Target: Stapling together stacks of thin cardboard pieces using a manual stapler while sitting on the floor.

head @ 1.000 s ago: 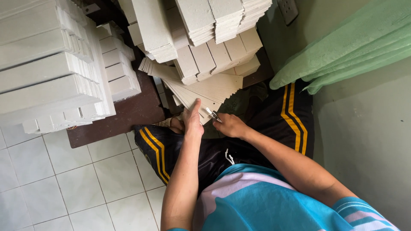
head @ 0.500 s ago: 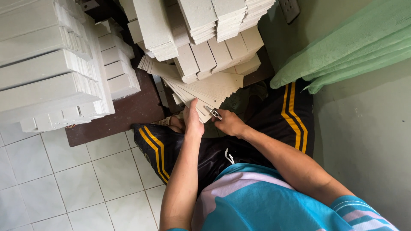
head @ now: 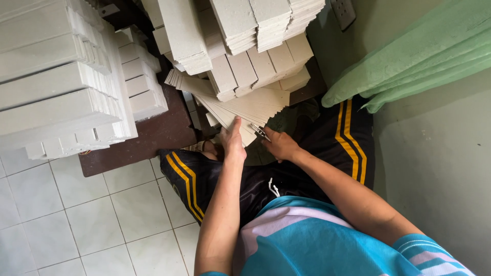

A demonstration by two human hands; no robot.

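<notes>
Cardboard sheets [head: 250, 110] lie fanned on your lap against the brown bench [head: 153, 133], under tall stacks of folded boxes [head: 61, 82]; many look finished, this fan still flat. Your left hand [head: 232, 140] presses flat on the sheets, fingers spread. Your right hand [head: 279, 144] is closed around a small metal tool [head: 260, 131] at their edge.
</notes>
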